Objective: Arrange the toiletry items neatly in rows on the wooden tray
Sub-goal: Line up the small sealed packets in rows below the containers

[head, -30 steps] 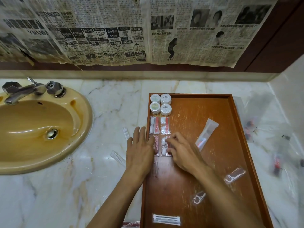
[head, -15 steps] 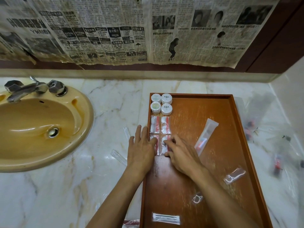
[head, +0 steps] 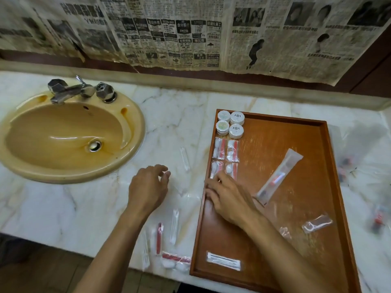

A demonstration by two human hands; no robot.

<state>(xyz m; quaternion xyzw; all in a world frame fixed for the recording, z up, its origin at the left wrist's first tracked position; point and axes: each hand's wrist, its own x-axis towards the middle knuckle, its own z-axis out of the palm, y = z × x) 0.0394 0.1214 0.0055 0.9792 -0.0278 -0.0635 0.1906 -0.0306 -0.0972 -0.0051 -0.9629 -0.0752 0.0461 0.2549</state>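
Note:
A wooden tray (head: 296, 240) lies on the marble counter. Several white round jars (head: 230, 125) stand in its far left corner, with clear red-and-white packets (head: 226, 150) in rows just below them. My right hand (head: 227, 196) rests on the tray's left side, fingertips touching the nearest packets (head: 229, 169). My left hand (head: 148, 187) hovers over the counter left of the tray, fingers loosely curled, holding nothing. A bagged toothbrush (head: 278, 176) lies slanted mid-tray. A floss pick bag (head: 317, 223) and a cotton swab packet (head: 223, 261) lie nearer me.
A yellow sink (head: 63, 140) with a metal tap (head: 80, 90) fills the left counter. Loose packets (head: 169, 231) lie on the marble left of the tray, near the front edge. More clear bags (head: 368, 166) are scattered right of the tray. Newspaper covers the wall.
My left hand has left the tray's edge and moved left over the counter. My right hand stays at the packets. The view has shifted, showing more of the front counter.

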